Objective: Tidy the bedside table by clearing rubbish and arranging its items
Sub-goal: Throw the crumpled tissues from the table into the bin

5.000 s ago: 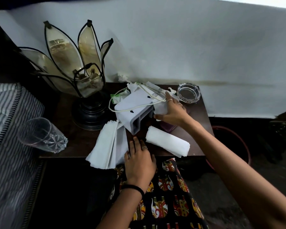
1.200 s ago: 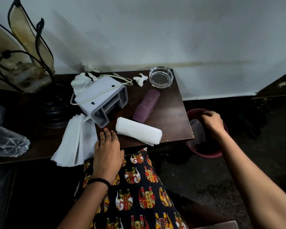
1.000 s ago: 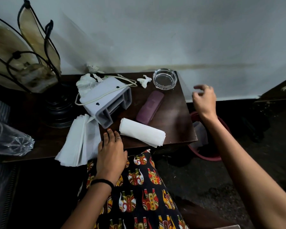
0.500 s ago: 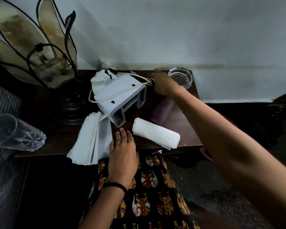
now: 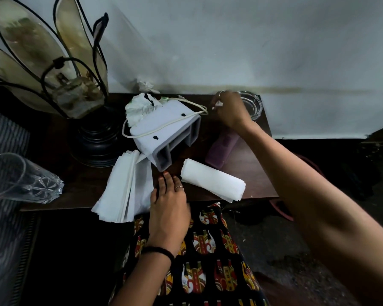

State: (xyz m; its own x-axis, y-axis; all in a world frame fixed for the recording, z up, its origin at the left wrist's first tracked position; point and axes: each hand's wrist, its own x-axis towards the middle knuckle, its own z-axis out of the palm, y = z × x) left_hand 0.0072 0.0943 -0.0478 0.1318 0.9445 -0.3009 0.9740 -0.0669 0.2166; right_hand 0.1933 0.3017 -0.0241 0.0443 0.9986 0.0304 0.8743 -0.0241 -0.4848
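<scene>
Two hands are over the bedside table (image 5: 241, 173). We note the left hand (image 5: 167, 208) lying flat at the front edge, fingers straight and together, touching the stack of white papers (image 5: 124, 188) and holding nothing. The right hand (image 5: 229, 110) is at the back of the table, just beside the glass ashtray (image 5: 253, 104), fingers curled and pinching a small white scrap (image 5: 218, 104). We record a grey plastic holder (image 5: 166, 133) tipped on its side at the centre, a white cord (image 5: 164, 127) looped across it and crumpled white paper (image 5: 138, 108) against its far end. A rolled white paper (image 5: 212, 183) lies near the front edge, just right of the left fingertips. A purple case (image 5: 221, 149) lies partly under the right wrist. A petal-shaped lamp (image 5: 53, 74) stands at the left; a clear tumbler (image 5: 20, 180) lies on its side by the striped mattress (image 5: 2, 217).
</scene>
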